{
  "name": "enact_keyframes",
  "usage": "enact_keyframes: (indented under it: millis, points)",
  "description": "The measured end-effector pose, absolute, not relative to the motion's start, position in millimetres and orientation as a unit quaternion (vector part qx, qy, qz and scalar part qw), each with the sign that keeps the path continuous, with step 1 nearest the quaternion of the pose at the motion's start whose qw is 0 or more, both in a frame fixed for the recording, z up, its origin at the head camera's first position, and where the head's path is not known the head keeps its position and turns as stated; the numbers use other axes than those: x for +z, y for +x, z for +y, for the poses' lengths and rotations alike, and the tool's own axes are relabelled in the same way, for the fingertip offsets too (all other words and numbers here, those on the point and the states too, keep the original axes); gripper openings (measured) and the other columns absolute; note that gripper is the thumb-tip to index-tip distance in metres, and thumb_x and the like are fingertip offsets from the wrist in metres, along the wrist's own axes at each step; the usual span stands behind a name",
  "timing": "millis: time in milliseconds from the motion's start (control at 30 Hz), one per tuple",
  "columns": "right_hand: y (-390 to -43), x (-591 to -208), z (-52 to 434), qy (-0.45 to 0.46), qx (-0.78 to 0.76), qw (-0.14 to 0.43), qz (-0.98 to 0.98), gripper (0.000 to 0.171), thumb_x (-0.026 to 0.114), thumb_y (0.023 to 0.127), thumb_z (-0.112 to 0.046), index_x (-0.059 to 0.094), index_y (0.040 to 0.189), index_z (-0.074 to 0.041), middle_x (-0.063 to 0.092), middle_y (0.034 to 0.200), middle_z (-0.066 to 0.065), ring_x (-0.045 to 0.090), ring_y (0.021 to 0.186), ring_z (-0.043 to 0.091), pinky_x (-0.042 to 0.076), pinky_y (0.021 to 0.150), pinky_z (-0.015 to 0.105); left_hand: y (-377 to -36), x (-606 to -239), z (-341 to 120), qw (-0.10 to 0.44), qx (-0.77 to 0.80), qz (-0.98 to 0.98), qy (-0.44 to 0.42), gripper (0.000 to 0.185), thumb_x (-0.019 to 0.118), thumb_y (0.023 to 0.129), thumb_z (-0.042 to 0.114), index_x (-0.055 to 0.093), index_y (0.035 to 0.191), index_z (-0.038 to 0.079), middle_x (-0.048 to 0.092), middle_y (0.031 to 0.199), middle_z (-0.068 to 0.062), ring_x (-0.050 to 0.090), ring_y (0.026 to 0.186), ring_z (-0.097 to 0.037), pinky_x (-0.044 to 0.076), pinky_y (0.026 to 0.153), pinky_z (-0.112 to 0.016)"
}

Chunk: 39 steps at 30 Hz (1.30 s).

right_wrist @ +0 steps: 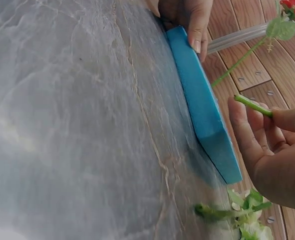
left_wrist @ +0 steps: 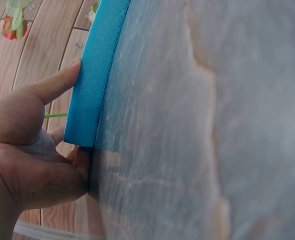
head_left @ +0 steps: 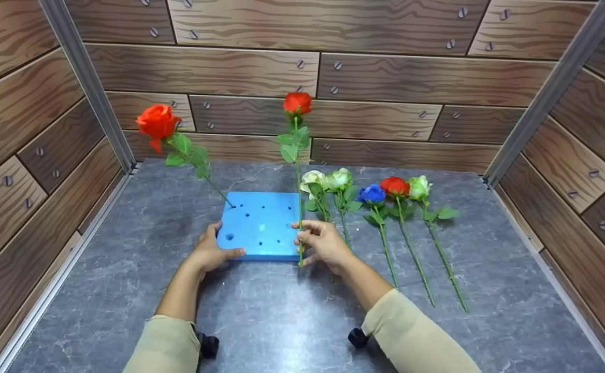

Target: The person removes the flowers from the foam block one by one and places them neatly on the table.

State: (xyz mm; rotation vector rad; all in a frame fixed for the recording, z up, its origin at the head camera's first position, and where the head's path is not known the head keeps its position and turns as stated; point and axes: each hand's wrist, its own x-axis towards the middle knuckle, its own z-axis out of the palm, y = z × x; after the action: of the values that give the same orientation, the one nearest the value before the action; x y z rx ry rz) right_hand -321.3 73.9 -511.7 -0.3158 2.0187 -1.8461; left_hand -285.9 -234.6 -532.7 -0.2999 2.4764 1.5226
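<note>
A blue foam block (head_left: 240,223) with several holes in its top lies on the table. My left hand (head_left: 209,252) holds its front left corner, thumb on the top edge and fingers along the side. One red rose (head_left: 158,122) stands in a back left hole, leaning left. Between thumb and fingers, my right hand (head_left: 326,244) pinches the stem of a second red rose (head_left: 297,103), upright by the block's right edge. In the right wrist view, the lower end of that green stem (right_wrist: 252,105) is free, above the blue block (right_wrist: 200,100) and apart from it.
Right of the block lie two pale roses (head_left: 340,178), a blue rose (head_left: 372,194), another red rose (head_left: 394,185) and a greenish-white rose (head_left: 419,187), stems toward me. Wood-patterned walls (head_left: 250,72) with metal corner posts (head_left: 92,88) enclose the grey marbled table (head_left: 126,280).
</note>
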Motion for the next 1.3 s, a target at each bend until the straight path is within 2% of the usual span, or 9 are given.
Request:
enact_keyframes:
  millis: [267,500,867,1300]
  points:
    - [-316.6,-506.5,85.4,-0.142,-0.636,0.198,0.732,0.041,0.059,0.111,-0.004,0.048,0.150,-0.001,0.069,0.094,0.006,0.072,0.078,0.018,0.066,0.061,0.039,-286.5,-532.6,-234.6,0.110,0.518,0.842,-0.101,0.113,0.089,0.092,0.035,0.013,0.173,0.010,0.007,0.178,-0.032,0.013,0.164,-0.055,0.024,0.132,-0.069]
    - [-313.4,-506.0,96.4,-0.136,-0.630,0.196,0.739,0.029,0.058,0.110,-0.003,0.053,0.139,-0.007,0.070,0.094,0.010,0.074,0.080,0.021,0.065,0.060,0.036,-288.2,-533.2,-235.7,0.113,0.516,0.843,-0.104,0.115,0.089,0.092,0.036,0.012,0.174,0.011,0.006,0.178,-0.031,0.012,0.165,-0.055,0.024,0.131,-0.069]
    - [-310.6,-514.0,117.7,-0.121,-0.640,0.208,0.730,0.032,0.054,0.110,0.001,0.045,0.141,0.004,0.068,0.088,0.006,0.072,0.074,0.019,0.064,0.057,0.033,-287.7,-533.9,-237.2,0.115,0.513,0.844,-0.101,0.117,0.089,0.092,0.039,0.011,0.174,0.011,0.004,0.179,-0.031,0.010,0.165,-0.055,0.023,0.132,-0.069]
    - [-305.6,-513.6,150.5,-0.125,-0.639,0.224,0.725,0.034,0.056,0.110,-0.002,0.041,0.140,0.005,0.069,0.088,0.005,0.072,0.074,0.017,0.064,0.057,0.032,-285.8,-532.7,-234.7,0.115,0.516,0.843,-0.097,0.116,0.089,0.092,0.037,0.011,0.174,0.011,0.005,0.178,-0.032,0.011,0.164,-0.055,0.024,0.131,-0.070]
